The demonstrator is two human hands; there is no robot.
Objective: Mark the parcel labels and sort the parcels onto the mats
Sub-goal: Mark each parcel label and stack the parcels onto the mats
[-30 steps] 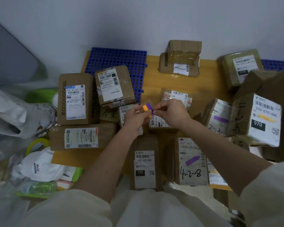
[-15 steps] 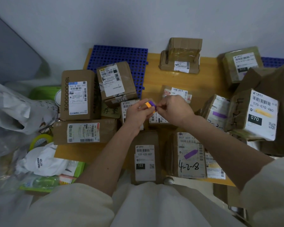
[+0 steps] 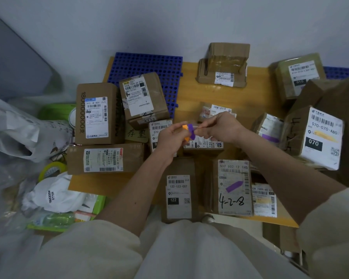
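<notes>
Purple marker (image 3: 191,131) + orange marker (image 3: 185,132) sit pinched in left hand (image 3: 170,138), held above the worktop (image 3: 210,93), mid-pile. Right hand (image 3: 223,127) meets it from the right, fingertips pinching the purple one's end; what exactly it grips there can't be made out.

Directly under both hands: small parcels, labels up. Toward the person from left hand, parcel "122" (image 3: 178,195); just right of that, parcel "4-2-8" (image 3: 233,188) w/ purple stroke on label.

Left of left hand: tall box (image 3: 97,113) and long box (image 3: 105,160) near worktop's left edge; beyond that edge, bags + tape roll (image 3: 51,170).

Far-left of hands, blue mat (image 3: 149,65), mostly bare, one parcel (image 3: 143,97) on its near part. Bare worktop strip beyond right hand, up to stacked boxes (image 3: 224,65) at wall.

Right of right hand: parcel "070" (image 3: 318,137), big boxes crowd that side.
</notes>
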